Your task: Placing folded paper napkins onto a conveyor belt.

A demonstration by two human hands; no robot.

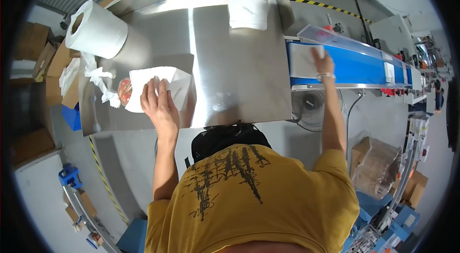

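Note:
My left hand [162,108] rests on a small pile of flat white packets [181,85] on the steel table. Its fingers are stretched out and slightly apart over the top packet. Against the pile's left side is a round red-and-clear item [125,91], partly covered; its kind is unclear. My right hand [324,63] reaches out to the blue conveyor belt [357,67], at the right end of a flat white packet [303,60] lying there. Its fingers are blurred, so whether they grip the packet or only touch it cannot be told.
A large white roll [103,32] stands at the steel table's [215,61] far left, with torn white strips [100,78] below it. More white packets [247,13] lie at the back right. A clear cover [342,40] runs along the conveyor's far side. Below it stands a fan [311,109].

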